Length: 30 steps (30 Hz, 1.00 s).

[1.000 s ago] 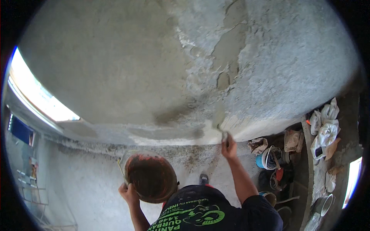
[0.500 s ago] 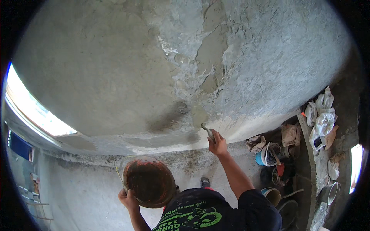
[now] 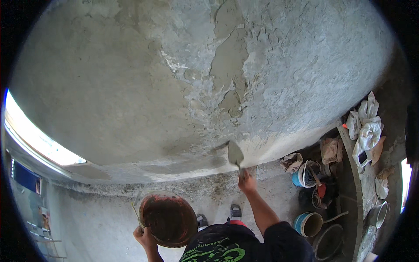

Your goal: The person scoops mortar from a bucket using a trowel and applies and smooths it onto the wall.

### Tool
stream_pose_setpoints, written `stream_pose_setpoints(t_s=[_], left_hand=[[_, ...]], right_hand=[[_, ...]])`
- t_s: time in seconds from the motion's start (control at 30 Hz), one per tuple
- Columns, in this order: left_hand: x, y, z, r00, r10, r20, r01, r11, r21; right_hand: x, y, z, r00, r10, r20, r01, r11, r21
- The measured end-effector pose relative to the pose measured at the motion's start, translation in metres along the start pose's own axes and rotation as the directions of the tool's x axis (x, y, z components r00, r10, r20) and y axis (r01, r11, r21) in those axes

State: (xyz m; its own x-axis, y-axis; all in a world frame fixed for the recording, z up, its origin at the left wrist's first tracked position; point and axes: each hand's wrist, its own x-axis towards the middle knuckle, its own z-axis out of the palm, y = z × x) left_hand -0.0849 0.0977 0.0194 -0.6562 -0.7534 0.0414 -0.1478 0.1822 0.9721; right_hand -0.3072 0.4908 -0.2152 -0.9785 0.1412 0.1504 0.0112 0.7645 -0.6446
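My right hand (image 3: 247, 182) is closed around the handle of a pointed trowel (image 3: 235, 153). Its flat grey blade points up and stands before the lower part of the plastered wall (image 3: 131, 87); whether it touches the wall I cannot tell. Down at the left, my left hand (image 3: 145, 236) grips the near-left rim of a round basin (image 3: 192, 218). Reddish-brown stains mark the basin's dark inside. Wet-looking grey mortar (image 3: 229, 59) forms a rough vertical strip on the wall above the trowel.
A blue-and-white bucket (image 3: 300, 179) with tools stands at the right, beside a second bucket (image 3: 309, 225). White sacks (image 3: 369, 135) lie on a ledge (image 3: 355, 161) at the far right. My feet (image 3: 235, 212) are on the concrete floor (image 3: 100, 214) close to the wall.
The trowel has turned, so its blade now shows broad and flat instead of nearly edge-on. My right hand has come down a little; my left hand still grips the basin.
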Motion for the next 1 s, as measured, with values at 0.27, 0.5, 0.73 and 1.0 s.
stream_pose_setpoints(t_s=[0.27, 0.5, 0.73, 1.0], left_hand=[[0.009, -0.031, -0.010, 0.999, 0.031, 0.034, -0.028, 0.997, -0.078], [0.003, -0.016, 0.005, 0.999, 0.023, 0.042, -0.018, 0.992, -0.121], [-0.003, -0.032, -0.014, 0.999, 0.032, 0.022, -0.031, 0.999, -0.044], [-0.009, -0.022, -0.009, 0.999, -0.040, -0.004, 0.040, 0.999, -0.019]], right_hand=[[0.025, -0.027, -0.069, 0.866, -0.333, -0.373, 0.406, 0.904, 0.135], [0.144, -0.094, -0.142, 0.786, -0.426, -0.448, 0.504, 0.861, 0.066], [0.075, -0.024, -0.090, 0.907, -0.400, -0.136, 0.413, 0.906, 0.091], [0.097, -0.077, -0.080, 0.849, -0.252, -0.465, 0.360, 0.919, 0.160]])
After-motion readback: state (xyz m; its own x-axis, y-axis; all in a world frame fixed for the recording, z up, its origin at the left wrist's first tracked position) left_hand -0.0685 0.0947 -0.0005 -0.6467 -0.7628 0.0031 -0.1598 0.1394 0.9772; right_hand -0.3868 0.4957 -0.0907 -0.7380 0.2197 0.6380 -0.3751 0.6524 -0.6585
